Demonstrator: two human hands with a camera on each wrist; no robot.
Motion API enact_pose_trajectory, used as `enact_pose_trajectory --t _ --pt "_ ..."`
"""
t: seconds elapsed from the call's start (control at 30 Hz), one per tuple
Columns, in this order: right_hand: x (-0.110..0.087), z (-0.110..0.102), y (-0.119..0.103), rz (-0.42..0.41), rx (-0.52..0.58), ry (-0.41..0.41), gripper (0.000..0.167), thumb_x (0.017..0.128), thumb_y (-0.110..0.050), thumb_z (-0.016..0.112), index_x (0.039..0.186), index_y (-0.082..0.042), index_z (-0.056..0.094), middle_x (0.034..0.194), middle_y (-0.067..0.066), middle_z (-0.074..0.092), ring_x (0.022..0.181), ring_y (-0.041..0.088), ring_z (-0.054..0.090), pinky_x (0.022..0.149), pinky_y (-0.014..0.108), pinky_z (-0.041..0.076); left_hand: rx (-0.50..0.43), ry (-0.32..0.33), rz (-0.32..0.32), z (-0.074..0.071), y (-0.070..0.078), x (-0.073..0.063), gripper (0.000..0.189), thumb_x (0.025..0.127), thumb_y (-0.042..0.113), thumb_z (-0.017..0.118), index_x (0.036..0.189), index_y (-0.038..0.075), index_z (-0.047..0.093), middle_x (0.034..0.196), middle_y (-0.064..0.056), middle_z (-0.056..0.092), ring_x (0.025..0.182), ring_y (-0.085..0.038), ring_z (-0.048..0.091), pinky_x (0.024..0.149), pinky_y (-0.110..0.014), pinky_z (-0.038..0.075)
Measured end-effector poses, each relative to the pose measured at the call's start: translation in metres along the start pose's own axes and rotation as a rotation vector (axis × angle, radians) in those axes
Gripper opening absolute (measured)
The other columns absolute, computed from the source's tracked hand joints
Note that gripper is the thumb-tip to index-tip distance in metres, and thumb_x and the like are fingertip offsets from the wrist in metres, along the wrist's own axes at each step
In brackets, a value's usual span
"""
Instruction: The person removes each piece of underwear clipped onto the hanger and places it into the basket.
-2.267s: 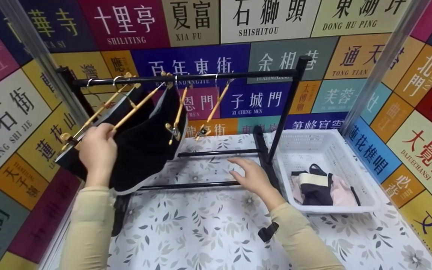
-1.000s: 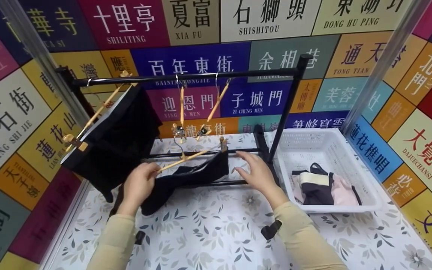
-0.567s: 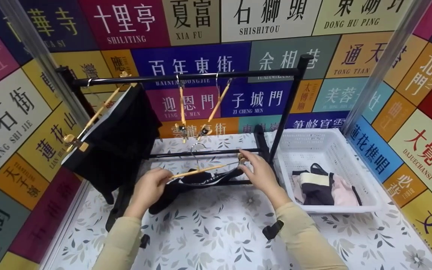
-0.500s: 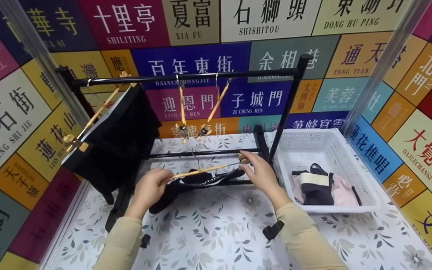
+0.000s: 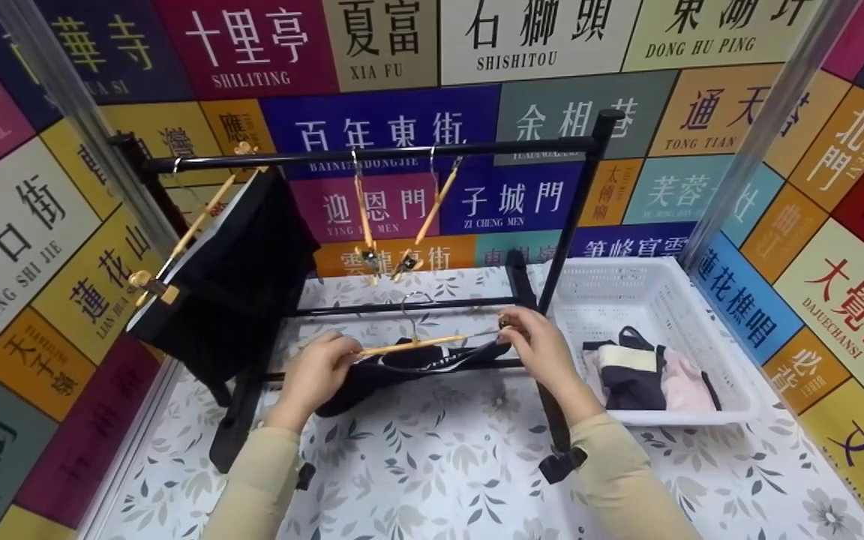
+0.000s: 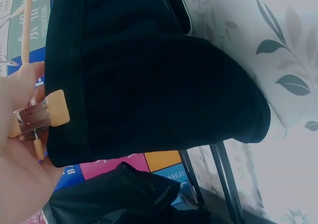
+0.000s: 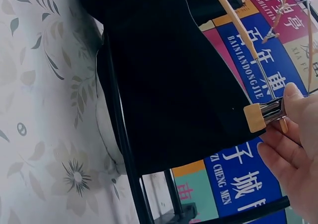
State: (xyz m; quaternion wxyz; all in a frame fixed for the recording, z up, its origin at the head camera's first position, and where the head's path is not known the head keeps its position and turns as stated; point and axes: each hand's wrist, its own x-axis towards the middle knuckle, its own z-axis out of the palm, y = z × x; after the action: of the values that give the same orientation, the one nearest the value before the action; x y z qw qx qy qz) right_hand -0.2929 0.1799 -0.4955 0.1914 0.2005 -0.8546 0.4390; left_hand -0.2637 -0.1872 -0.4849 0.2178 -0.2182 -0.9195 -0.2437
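Before the black rack [image 5: 499, 150], on its near side, two hands hold up one wooden hanger [image 5: 432, 343] with a black garment [image 6: 149, 85]. The left hand [image 5: 316, 379] grasps the hanger at its left end, around the clip [image 6: 35, 117]; the right hand [image 5: 544, 356] pinches the other clip [image 7: 272, 111] between thumb and fingers. The garment hangs below, perhaps close to the rack's lower bars; whether they touch, I cannot say surely. At the rack's left side hangs another black garment [image 5: 244, 277], and from its middle, two further hangers [image 5: 436, 209]. Right of the rack stands a white basket [image 5: 664, 415] with pink and dark clothes [image 5: 631, 382]. Behind the rack rises a wall [image 5: 544, 64] of coloured, lettered panels.
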Motion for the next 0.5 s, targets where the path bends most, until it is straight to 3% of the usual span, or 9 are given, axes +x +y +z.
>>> enact_pose_trajectory --t 0.5 --pt "-0.004 -0.023 -0.002 -0.034 0.001 0.059 0.023 0.090 -0.004 0.070 0.113 -0.005 0.066 0.105 0.008 0.070 0.092 0.021 0.069 0.081 0.035 0.055 0.056 -0.031 -0.004 -0.007 0.010 0.019 0.006 0.086 0.013 0.077 0.088 0.017 0.073 0.089 0.000 0.061 0.076 -0.021 0.064 0.065 -0.040 0.052"
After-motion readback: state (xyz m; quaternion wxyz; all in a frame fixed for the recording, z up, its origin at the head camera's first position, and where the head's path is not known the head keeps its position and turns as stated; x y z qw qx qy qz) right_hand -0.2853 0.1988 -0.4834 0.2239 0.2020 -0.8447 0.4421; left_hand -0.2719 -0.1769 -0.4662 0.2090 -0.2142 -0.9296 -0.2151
